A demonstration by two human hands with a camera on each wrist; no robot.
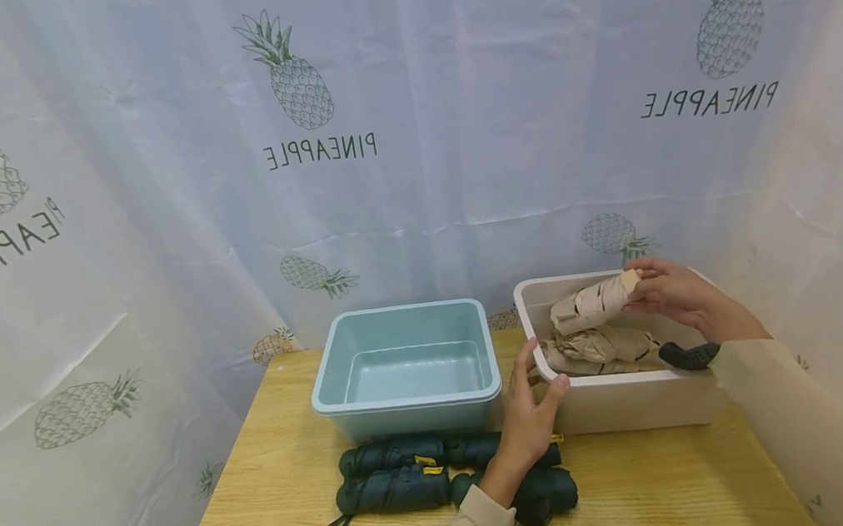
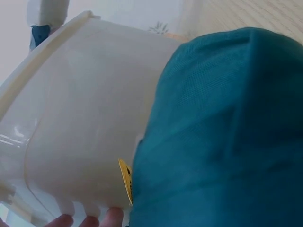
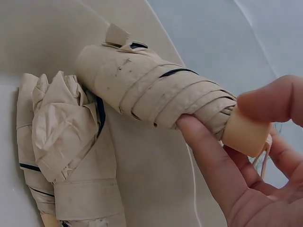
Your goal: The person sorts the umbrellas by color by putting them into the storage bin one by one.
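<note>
My right hand (image 1: 673,295) pinches the cream handle of a folded beige umbrella (image 3: 151,90) between thumb and fingers. That umbrella is tilted inside the white box (image 1: 629,399), above other folded beige umbrellas (image 3: 75,142). A black curved handle-like piece (image 1: 689,355) lies at the box's front right. My left hand (image 1: 529,416) holds the box's front left corner, thumb on the front and fingers along the left side. Under the left forearm lie several folded dark green umbrellas (image 1: 396,491); one of them (image 2: 222,123) fills the right of the left wrist view.
A light blue bin (image 1: 412,410) with nothing in it stands left of the white box, behind the dark umbrellas. Both containers sit on a wooden table (image 1: 261,494). A pineapple-print curtain (image 1: 458,168) hangs close behind and on both sides.
</note>
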